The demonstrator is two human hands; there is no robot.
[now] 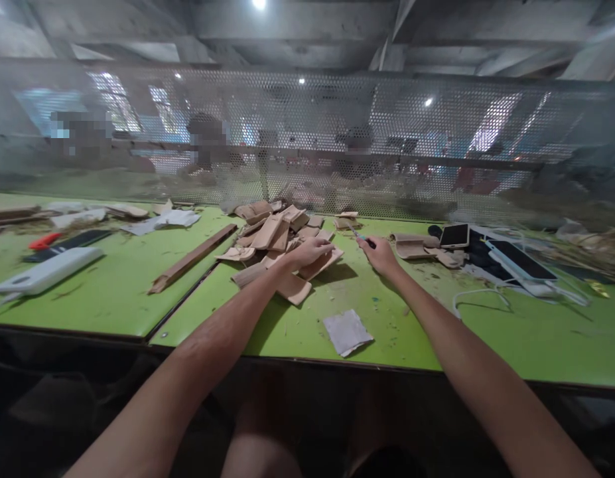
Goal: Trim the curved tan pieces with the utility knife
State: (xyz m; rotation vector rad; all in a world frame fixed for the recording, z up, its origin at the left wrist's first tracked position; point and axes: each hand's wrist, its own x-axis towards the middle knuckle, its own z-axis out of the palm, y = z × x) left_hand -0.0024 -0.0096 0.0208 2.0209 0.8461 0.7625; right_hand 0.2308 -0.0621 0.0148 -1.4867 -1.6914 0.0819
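Observation:
My left hand is closed on a curved tan piece that looks like split bamboo, at the front right of a heap. That heap holds several similar curved pieces, some overlapping. My right hand grips a slim knife-like tool with a dark handle, its thin tip pointing up and left. A gap separates the tool from the held piece. Nearer the table's front edge lies a folded grey-white pad. Two small tan pieces lie beyond the tool tip.
At right are tan curved pieces, phones and a white cable. A long brown strip, white power strip and red-handled tool lie left. A perforated metal screen backs the green table; people sit behind it.

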